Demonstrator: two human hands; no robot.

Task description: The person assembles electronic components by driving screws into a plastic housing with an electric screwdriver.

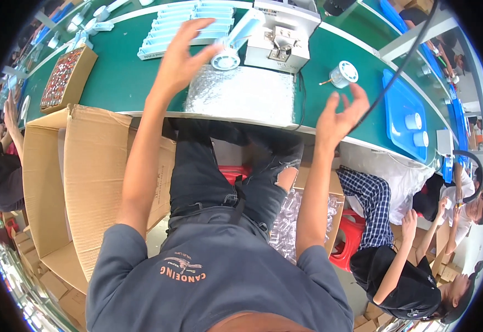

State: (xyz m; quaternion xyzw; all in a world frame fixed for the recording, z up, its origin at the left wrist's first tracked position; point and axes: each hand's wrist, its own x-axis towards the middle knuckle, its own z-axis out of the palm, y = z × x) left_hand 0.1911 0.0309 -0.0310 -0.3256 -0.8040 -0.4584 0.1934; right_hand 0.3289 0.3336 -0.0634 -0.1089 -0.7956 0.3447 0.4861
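Observation:
A light blue handle-shaped part with a round slotted head (225, 60) stands tilted on the bench, its upper end against a white metal box-like machine (277, 48). My left hand (180, 61) is open, fingers spread, its thumb tip close beside that round head; whether they touch I cannot tell. My right hand (342, 115) is open too, thumb and fingers apart. Just beyond its fingertips lies a white round part with a slotted face (343, 74) and a copper-coloured end. Silvery bubble wrap (241, 95) covers the bench edge between my hands.
Light blue parts lie in a row (166, 34) behind my left hand. A carton of small metallic pieces (67, 80) stands left. A blue tray (403, 119) with white cups is right. A black cable (399, 69) hangs near my right hand. A large open carton (95, 182) flanks me.

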